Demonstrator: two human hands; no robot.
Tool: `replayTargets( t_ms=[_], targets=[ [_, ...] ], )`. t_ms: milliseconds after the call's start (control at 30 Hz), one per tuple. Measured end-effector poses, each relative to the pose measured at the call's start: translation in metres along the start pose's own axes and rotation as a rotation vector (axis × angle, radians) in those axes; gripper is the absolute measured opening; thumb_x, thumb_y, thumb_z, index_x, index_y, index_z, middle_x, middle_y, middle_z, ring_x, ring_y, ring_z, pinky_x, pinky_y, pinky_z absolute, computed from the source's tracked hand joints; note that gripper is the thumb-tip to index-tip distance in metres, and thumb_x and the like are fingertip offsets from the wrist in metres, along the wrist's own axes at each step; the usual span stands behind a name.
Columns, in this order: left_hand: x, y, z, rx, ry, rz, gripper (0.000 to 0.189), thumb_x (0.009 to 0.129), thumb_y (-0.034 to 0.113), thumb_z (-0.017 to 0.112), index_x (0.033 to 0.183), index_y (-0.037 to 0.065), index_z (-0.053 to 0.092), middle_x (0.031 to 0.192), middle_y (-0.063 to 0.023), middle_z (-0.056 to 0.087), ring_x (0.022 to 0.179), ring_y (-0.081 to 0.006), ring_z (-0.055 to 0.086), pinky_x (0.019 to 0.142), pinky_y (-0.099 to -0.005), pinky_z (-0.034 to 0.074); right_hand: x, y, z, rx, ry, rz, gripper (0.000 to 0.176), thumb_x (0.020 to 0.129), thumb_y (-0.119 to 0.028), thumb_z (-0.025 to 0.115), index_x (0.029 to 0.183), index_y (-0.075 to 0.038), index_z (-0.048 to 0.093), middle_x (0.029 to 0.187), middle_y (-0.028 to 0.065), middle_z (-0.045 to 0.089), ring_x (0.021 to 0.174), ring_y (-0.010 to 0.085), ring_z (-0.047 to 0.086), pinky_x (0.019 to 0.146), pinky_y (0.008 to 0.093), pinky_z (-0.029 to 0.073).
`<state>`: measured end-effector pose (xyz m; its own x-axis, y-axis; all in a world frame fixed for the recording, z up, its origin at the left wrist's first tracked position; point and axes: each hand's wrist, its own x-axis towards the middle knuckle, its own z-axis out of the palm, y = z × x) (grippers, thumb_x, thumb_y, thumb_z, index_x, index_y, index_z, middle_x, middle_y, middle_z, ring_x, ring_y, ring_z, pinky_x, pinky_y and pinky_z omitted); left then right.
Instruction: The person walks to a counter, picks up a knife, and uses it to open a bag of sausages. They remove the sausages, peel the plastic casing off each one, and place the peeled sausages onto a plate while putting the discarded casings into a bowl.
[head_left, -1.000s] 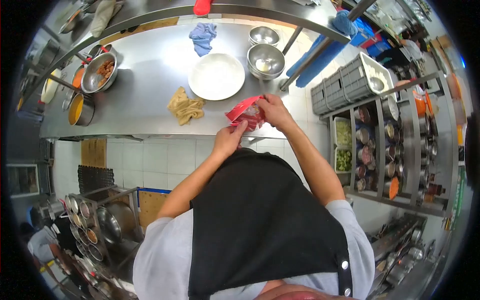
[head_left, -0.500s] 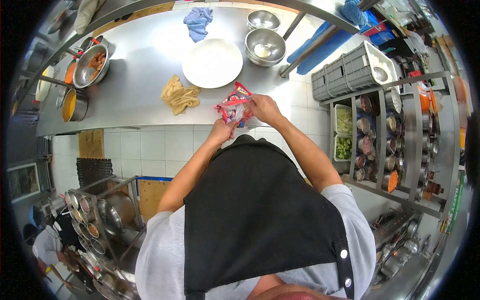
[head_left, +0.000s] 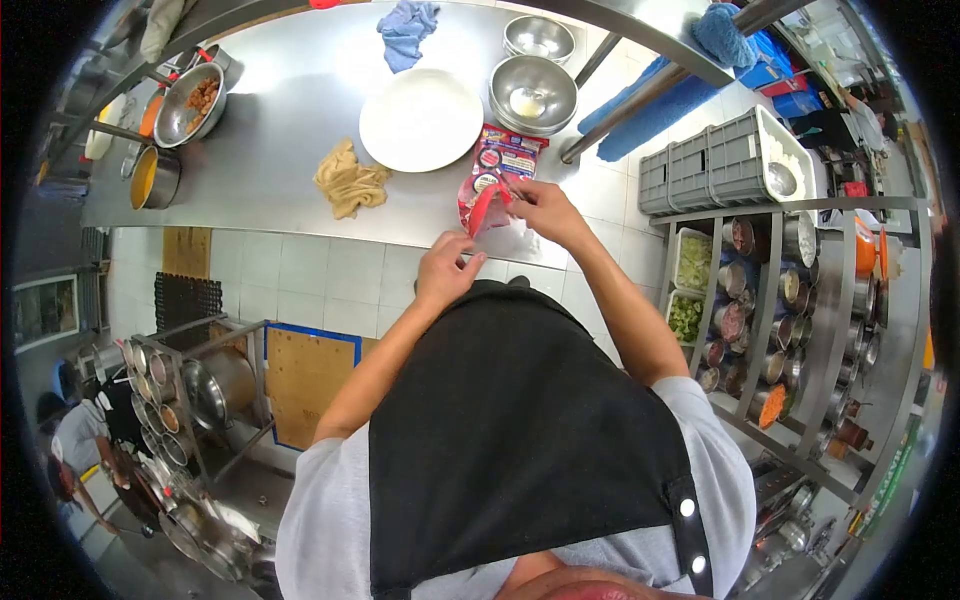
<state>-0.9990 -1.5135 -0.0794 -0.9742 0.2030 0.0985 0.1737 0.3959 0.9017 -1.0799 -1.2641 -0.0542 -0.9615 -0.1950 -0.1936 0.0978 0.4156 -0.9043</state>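
Observation:
A red and blue printed plastic food packet [head_left: 505, 158] lies on the steel table, just right of a large white plate [head_left: 421, 120]. My right hand [head_left: 547, 213] is closed on the packet's near end, where a red strip folds over. Just short of that end, at the table's front edge, my left hand [head_left: 452, 268] has thumb and fingers apart and holds nothing. What is inside the packet cannot be seen. A crumpled tan cloth [head_left: 348, 180] sits left of the plate.
Stacked steel bowls [head_left: 533, 92] stand behind the packet, and a blue cloth [head_left: 407, 35] lies at the back. Pans [head_left: 190, 104] with food are at left. A grey crate [head_left: 700, 165] and a rack of ingredient containers are at right. Another person [head_left: 80, 435] is at lower left.
The packet has gone from between both hands, at the table's edge, to lying farther onto the table. My left hand has let go and opened; my right hand still grips the packet.

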Motion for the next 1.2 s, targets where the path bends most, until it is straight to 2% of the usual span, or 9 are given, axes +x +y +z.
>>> replayTargets(
  t_ms=[33,233,400,500,667,800,833,967,1200],
  targets=[
    [0.001,-0.007,0.008,0.008,-0.053,0.047,0.032,0.089,0.023,0.084,0.109,0.001,0.073,0.118,-0.0122,0.073,0.067,-0.0235,0.071,0.067,-0.0386,0.060,-0.013,-0.010,-0.011,0.049,0.030,0.114,0.035,0.094,-0.022,0.070,0.122,-0.001,0.075,0.088,0.0111,0.071,0.076,0.0211,0.067,0.072,0.0395,0.053],
    [0.005,-0.032,0.059,-0.212,-0.462,-0.123,0.044,0.090,0.038,0.083,0.114,0.001,0.076,0.118,-0.0170,0.076,0.086,-0.0280,0.075,0.082,-0.0399,0.059,-0.056,0.023,-0.064,-0.063,0.053,0.339,0.047,0.103,-0.027,0.062,0.143,-0.002,0.064,0.091,0.0145,0.073,0.081,0.0229,0.070,0.080,0.0389,0.056],
    [0.025,0.006,0.076,-0.094,-0.025,-0.366,0.046,0.092,0.044,0.082,0.111,0.003,0.077,0.099,-0.0120,0.078,0.087,-0.0242,0.072,0.079,-0.0398,0.055,-0.069,0.055,-0.075,-0.318,0.081,0.202,0.044,0.104,-0.028,0.060,0.140,-0.003,0.065,0.105,0.0260,0.076,0.105,0.0414,0.073,0.094,0.0461,0.055],
    [0.044,0.017,0.093,-0.325,0.147,-0.385,0.040,0.092,0.039,0.082,0.109,0.003,0.076,0.099,-0.0116,0.078,0.087,-0.0255,0.071,0.080,-0.0409,0.054,-0.067,0.041,-0.081,-0.277,0.034,0.256,0.038,0.105,-0.028,0.058,0.130,-0.001,0.068,0.105,0.0264,0.075,0.105,0.0431,0.072,0.093,0.0501,0.055],
    [0.046,-0.032,0.126,-0.127,0.347,-0.334,0.033,0.096,0.030,0.076,0.111,0.001,0.075,0.104,-0.0123,0.079,0.093,-0.0279,0.072,0.087,-0.0438,0.053,-0.063,0.045,-0.083,-0.430,-0.033,0.111,0.035,0.105,-0.029,0.057,0.126,-0.004,0.069,0.106,0.0270,0.075,0.104,0.0448,0.072,0.092,0.0526,0.055],
    [0.035,-0.015,0.090,-0.307,0.543,-0.277,0.028,0.098,0.022,0.074,0.112,-0.001,0.075,0.105,-0.0137,0.079,0.096,-0.0280,0.074,0.088,-0.0430,0.054,-0.069,0.024,-0.088,-0.596,-0.043,0.027,0.031,0.103,-0.027,0.057,0.124,-0.007,0.070,0.109,0.0241,0.076,0.104,0.0433,0.072,0.092,0.0530,0.055],
    [0.031,-0.018,0.075,-0.360,0.442,-0.449,0.025,0.100,0.017,0.073,0.116,-0.002,0.074,0.105,-0.0088,0.079,0.097,-0.0154,0.072,0.087,-0.0325,0.054,-0.070,0.021,-0.089,-0.622,-0.032,0.013,0.030,0.103,-0.026,0.057,0.124,-0.008,0.070,0.109,0.0230,0.076,0.104,0.0427,0.072,0.091,0.0530,0.056],
    [0.019,-0.044,0.062,-0.114,0.331,-0.240,0.024,0.102,0.017,0.072,0.118,-0.001,0.074,0.098,-0.0058,0.078,0.085,-0.0134,0.069,0.076,-0.0346,0.056,-0.071,0.014,-0.084,-0.674,-0.071,-0.003,0.027,0.102,-0.023,0.056,0.122,-0.010,0.070,0.108,0.0191,0.077,0.104,0.0411,0.072,0.091,0.0526,0.056],
    [0.030,-0.034,0.047,-0.546,0.381,-0.582,0.021,0.102,0.020,0.072,0.111,0.002,0.074,0.093,-0.0050,0.075,0.076,-0.0121,0.067,0.063,-0.0292,0.053,-0.059,0.005,-0.069,-0.662,-0.080,-0.165,0.024,0.102,-0.022,0.057,0.120,-0.011,0.070,0.106,0.0190,0.076,0.100,0.0422,0.072,0.088,0.0537,0.056]
  ],
)
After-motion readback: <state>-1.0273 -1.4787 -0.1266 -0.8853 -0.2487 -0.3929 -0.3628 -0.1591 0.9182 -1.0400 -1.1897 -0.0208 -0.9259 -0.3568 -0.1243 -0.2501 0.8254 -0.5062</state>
